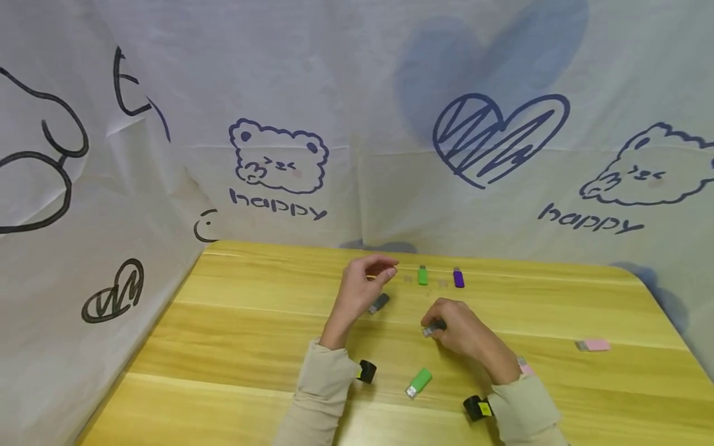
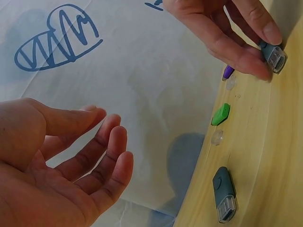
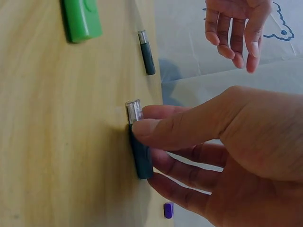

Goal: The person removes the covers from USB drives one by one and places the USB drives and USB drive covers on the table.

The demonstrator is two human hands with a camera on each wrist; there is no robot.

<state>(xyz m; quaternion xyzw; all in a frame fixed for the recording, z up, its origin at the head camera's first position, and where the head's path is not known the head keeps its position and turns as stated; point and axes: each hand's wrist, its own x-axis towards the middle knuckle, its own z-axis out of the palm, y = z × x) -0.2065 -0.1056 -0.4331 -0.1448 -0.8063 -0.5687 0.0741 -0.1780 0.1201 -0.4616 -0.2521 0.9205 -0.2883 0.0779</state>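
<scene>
Between the thumb and fingers of my right hand (image 1: 465,328) is a dark grey-blue USB flash drive (image 3: 141,158), pinched low over the table. A clear cap (image 3: 134,111) covers its metal plug. My left hand (image 1: 359,288) hovers with relaxed, slightly bent fingers and holds nothing. Below it, a second dark USB flash drive (image 1: 380,303) lies on the table, its plug also under a clear cap (image 2: 227,210). Nearer to me, between my forearms, lies a green USB flash drive (image 1: 419,382).
Toward the back edge lie another green flash drive (image 1: 423,276), a purple one (image 1: 458,278) and two small clear caps (image 1: 442,283). One pink drive (image 1: 597,345) is at right; another pink one (image 1: 526,367) is partly hidden by my right wrist. White cloth (image 1: 357,204) surrounds the wooden table (image 1: 234,347).
</scene>
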